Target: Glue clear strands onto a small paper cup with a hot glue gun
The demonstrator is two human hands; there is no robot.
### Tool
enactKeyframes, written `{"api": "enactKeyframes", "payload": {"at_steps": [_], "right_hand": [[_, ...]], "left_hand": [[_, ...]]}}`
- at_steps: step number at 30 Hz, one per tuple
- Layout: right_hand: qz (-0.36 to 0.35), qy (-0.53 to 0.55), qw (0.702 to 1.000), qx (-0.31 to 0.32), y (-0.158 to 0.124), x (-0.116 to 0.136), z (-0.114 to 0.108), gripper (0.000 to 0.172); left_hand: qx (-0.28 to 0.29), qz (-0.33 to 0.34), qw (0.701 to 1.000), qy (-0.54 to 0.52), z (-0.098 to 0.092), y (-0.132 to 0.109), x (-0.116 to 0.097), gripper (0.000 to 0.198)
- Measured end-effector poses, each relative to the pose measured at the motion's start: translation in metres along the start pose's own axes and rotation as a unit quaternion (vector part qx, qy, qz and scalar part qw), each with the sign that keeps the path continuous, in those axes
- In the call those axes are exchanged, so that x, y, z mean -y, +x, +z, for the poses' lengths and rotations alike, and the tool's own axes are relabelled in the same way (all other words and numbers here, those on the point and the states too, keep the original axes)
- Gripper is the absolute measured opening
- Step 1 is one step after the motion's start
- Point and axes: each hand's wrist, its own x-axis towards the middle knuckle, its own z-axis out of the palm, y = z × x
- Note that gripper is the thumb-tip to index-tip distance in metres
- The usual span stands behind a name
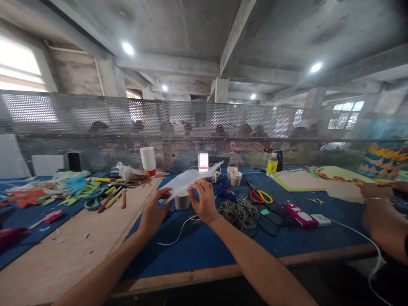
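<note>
A thin, translucent white sheet (183,180) slants up over the blue mat, its far corner rising to the right. My left hand (154,208) is closed at the sheet's near left edge, fingers curled at its border. On the right border, my right hand (204,202) pinches the same sheet, with bent fingers. Between my hands, partly covered by the sheet, stands a small pale cup (182,202). A white cord (178,238) trails from beside the cup. Right of my right hand lies a heap of grey cord (239,212).
A blue glue gun (227,193), red-and-yellow scissors (261,196) and two small basket-like cups (235,176) lie beyond the cord. Stacked paper cups (147,159) stand back left, near assorted tools (108,195). A purple device (299,214) sits right, by another person's hand (378,193).
</note>
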Motion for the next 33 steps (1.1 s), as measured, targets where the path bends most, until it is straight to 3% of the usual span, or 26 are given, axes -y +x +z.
{"api": "enactKeyframes", "payload": {"at_steps": [9, 19, 26, 30, 33], "right_hand": [[-0.054, -0.019, 0.998, 0.015, 0.000, 0.010, -0.002, 0.010], [-0.136, -0.057, 0.986, 0.081, -0.006, 0.023, -0.002, 0.011], [-0.150, -0.055, 0.982, 0.100, -0.004, 0.019, -0.001, 0.009], [-0.130, -0.044, 0.984, 0.113, -0.002, 0.015, -0.001, 0.010], [-0.104, -0.043, 0.989, 0.091, -0.001, 0.012, -0.001, 0.012]], "left_hand": [[0.021, 0.044, 0.998, 0.032, -0.008, 0.007, 0.007, 0.018], [0.010, 0.043, 0.999, -0.001, -0.016, 0.012, 0.022, 0.022], [-0.006, 0.028, 1.000, 0.001, -0.015, 0.013, 0.027, 0.027], [-0.006, 0.017, 1.000, -0.008, -0.013, 0.014, 0.027, 0.022], [0.005, 0.013, 0.999, -0.039, -0.013, 0.013, 0.020, 0.019]]}}
